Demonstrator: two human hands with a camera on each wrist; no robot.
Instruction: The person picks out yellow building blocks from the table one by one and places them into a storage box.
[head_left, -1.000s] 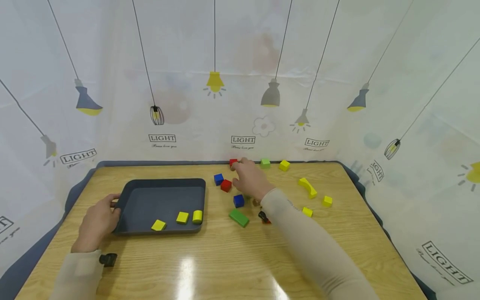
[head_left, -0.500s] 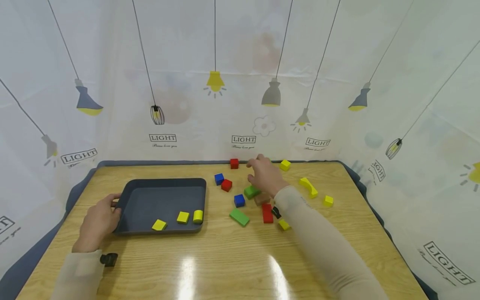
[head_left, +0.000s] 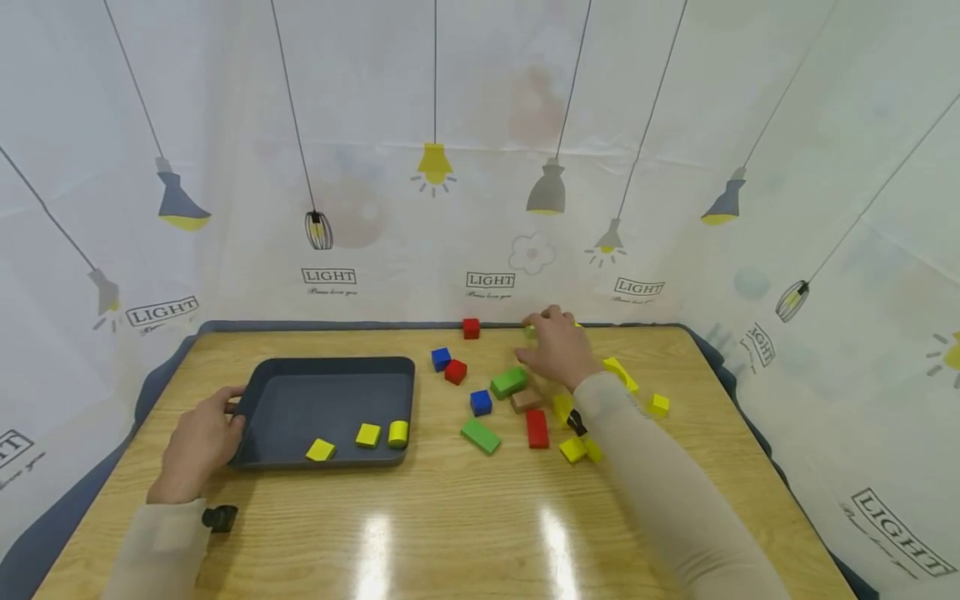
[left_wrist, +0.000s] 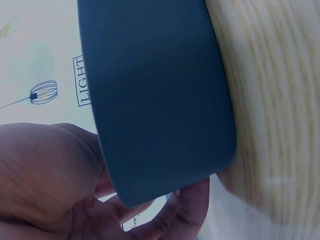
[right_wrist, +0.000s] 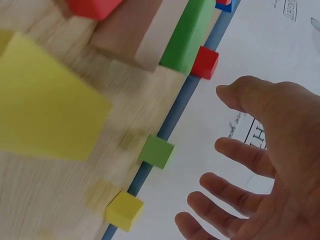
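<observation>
My left hand grips the left side of a dark grey tray; in the left wrist view its fingers curl round the tray's corner. Inside the tray lie two flat yellow blocks and a yellow cylinder. My right hand is over the far part of the table with nothing in it, thumb and fingers spread. Nearest to it are a light green cube and a yellow cube, both partly hidden by the hand in the head view.
Left of the right hand are a red cube, a blue cube and green blocks. A wooden block and a red block lie nearer. Several yellow blocks lie around the right forearm. A printed curtain hangs behind the table.
My right hand has moved rightward from near the far red cube to over the light green and yellow cubes, uncovering the green and wooden blocks. The left hand stays at the tray.
</observation>
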